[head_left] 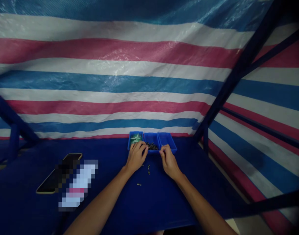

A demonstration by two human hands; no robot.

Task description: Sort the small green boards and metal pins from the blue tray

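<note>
Three small blue trays stand side by side at the back of the blue table [144, 209]. The left tray [135, 137] holds greenish-white pieces, the middle tray [152, 146] holds several small dark parts, and the right tray [167, 139] looks bare. My left hand [136, 156] rests at the front edge of the left and middle trays with its fingers curled. My right hand [168, 160] sits just in front of the middle and right trays, fingers pinched together; what they hold is too small to make out. Small metal parts [148, 168] [139, 184] lie loose on the table between my forearms.
A dark phone [53, 178] lies face up at the left of the table beside a blurred patch. A striped red, white and blue tarp [115, 81] hangs behind the table. Dark blue frame bars [237, 71] slant down at the right and left.
</note>
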